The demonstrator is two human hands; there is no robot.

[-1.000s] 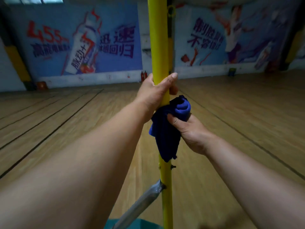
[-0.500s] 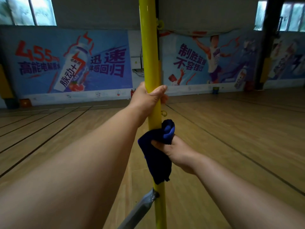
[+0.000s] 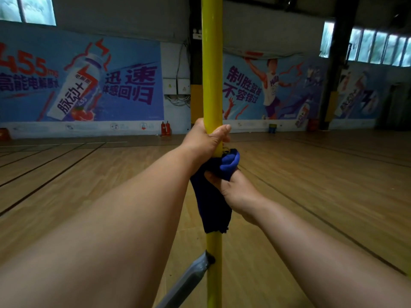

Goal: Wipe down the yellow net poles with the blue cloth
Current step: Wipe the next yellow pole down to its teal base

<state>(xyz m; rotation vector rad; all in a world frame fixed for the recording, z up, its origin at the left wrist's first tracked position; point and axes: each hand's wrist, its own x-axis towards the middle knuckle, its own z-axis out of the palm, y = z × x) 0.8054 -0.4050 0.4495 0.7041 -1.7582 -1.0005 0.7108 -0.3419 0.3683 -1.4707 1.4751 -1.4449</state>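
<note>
A yellow net pole [image 3: 211, 63] stands upright through the middle of the view. My left hand [image 3: 205, 140] grips the pole, thumb across its front. Just below it, my right hand [image 3: 233, 190] holds the blue cloth [image 3: 213, 196] wrapped against the pole. The cloth's loose end hangs down over the pole and hides that stretch of it. The two hands almost touch.
A grey metal brace [image 3: 189, 283] joins the pole low down, slanting to the lower left. Wooden court floor [image 3: 311, 185] with dark lines spreads all around. Blue painted wall banners [image 3: 89, 85] and two red extinguishers [image 3: 165, 128] stand at the far wall.
The camera has tilted up, showing more wall and windows. My right hand and the cloth have slid up the pole again, close under my left hand, after dipping lower half a second ago.
</note>
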